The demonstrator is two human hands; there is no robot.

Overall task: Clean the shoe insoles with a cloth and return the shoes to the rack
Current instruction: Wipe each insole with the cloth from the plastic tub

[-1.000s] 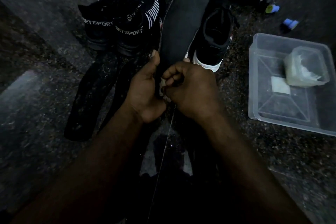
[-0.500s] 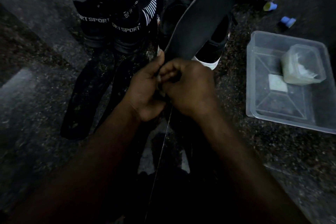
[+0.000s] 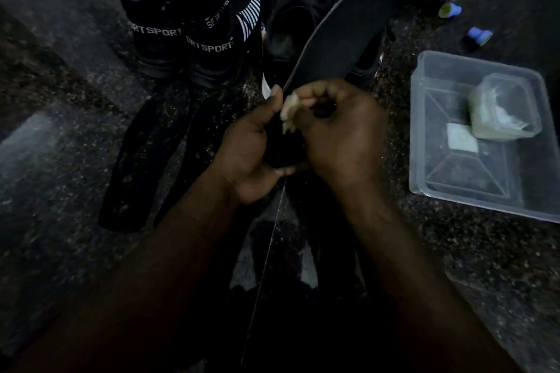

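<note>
Speckled floor (image 3: pixel 60 251); left hand (image 3: pixel 251 154) tight around insole (image 3: pixel 345 39); right hand (image 3: pixel 339 130) tight around cloth (image 3: pixel 289 109)

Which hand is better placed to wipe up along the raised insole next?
Probably the right. The right hand pinches the cloth at the lower end of the insole, while the left hand grips that end, steadying it.
</note>
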